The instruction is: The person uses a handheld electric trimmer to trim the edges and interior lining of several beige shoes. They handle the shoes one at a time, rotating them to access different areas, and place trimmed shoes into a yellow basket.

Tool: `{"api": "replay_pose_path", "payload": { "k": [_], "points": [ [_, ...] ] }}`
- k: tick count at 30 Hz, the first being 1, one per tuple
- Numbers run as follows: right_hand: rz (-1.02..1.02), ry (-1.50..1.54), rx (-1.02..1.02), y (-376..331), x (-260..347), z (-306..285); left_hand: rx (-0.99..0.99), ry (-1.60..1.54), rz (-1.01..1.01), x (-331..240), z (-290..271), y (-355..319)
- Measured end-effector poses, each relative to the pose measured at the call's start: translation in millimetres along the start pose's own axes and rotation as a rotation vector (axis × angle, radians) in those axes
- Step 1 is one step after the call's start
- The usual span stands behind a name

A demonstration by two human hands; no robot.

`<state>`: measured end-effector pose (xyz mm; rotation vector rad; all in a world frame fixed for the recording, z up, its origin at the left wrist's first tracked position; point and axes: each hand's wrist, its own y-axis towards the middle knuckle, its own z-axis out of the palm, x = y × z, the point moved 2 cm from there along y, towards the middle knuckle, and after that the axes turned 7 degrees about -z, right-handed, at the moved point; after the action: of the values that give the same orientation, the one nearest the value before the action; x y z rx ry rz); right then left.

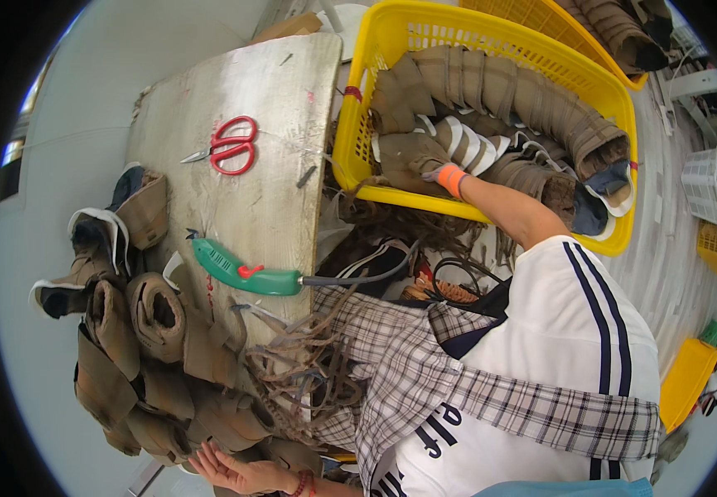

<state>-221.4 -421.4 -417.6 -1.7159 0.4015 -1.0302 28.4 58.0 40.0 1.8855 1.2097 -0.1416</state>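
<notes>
My right hand (433,172), in a glove with an orange cuff, reaches into a yellow plastic basket (491,214). It rests against a brown shoe upper (398,156); its fingers blend into the brown material and I cannot make them out. Rows of nested brown uppers (491,79) with fuzzy lining and white edges lie in the basket. At the bottom, my left hand (238,474), bare with a red bracelet, is open with fingers spread. It is beside a pile of brown rolled uppers (159,389) along the board's left side; whether it touches them is unclear.
Red-handled scissors (234,146) and a green corded hand tool (246,272) with a red switch lie on a worn board (184,99). Tangled brown strips (313,364) hang over its near edge. Another yellow basket (532,16) stands behind the first. A yellow bin (688,383) is at far right.
</notes>
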Motion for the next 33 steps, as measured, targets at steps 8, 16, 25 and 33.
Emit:
{"api": "replay_pose_path", "payload": {
  "k": [8, 16, 25, 33],
  "points": [
    [-0.439, 0.909, 0.25, -157, 66, -59, 0.26, -0.181, -0.013, -64, 22, -51],
    [-0.623, 0.996, 1.091, -318, 97, 115, 1.254, -1.244, -0.828, -66, 136, -114],
    [-0.298, 0.457, 1.085, -337, 39, 303, 0.395, -1.937, -1.307, 19, 104, -95],
    [-0.986, -0.494, 1.013, -269, 58, 319, 0.13, -1.382, -0.779, 72, 68, -100]
  ]
}}
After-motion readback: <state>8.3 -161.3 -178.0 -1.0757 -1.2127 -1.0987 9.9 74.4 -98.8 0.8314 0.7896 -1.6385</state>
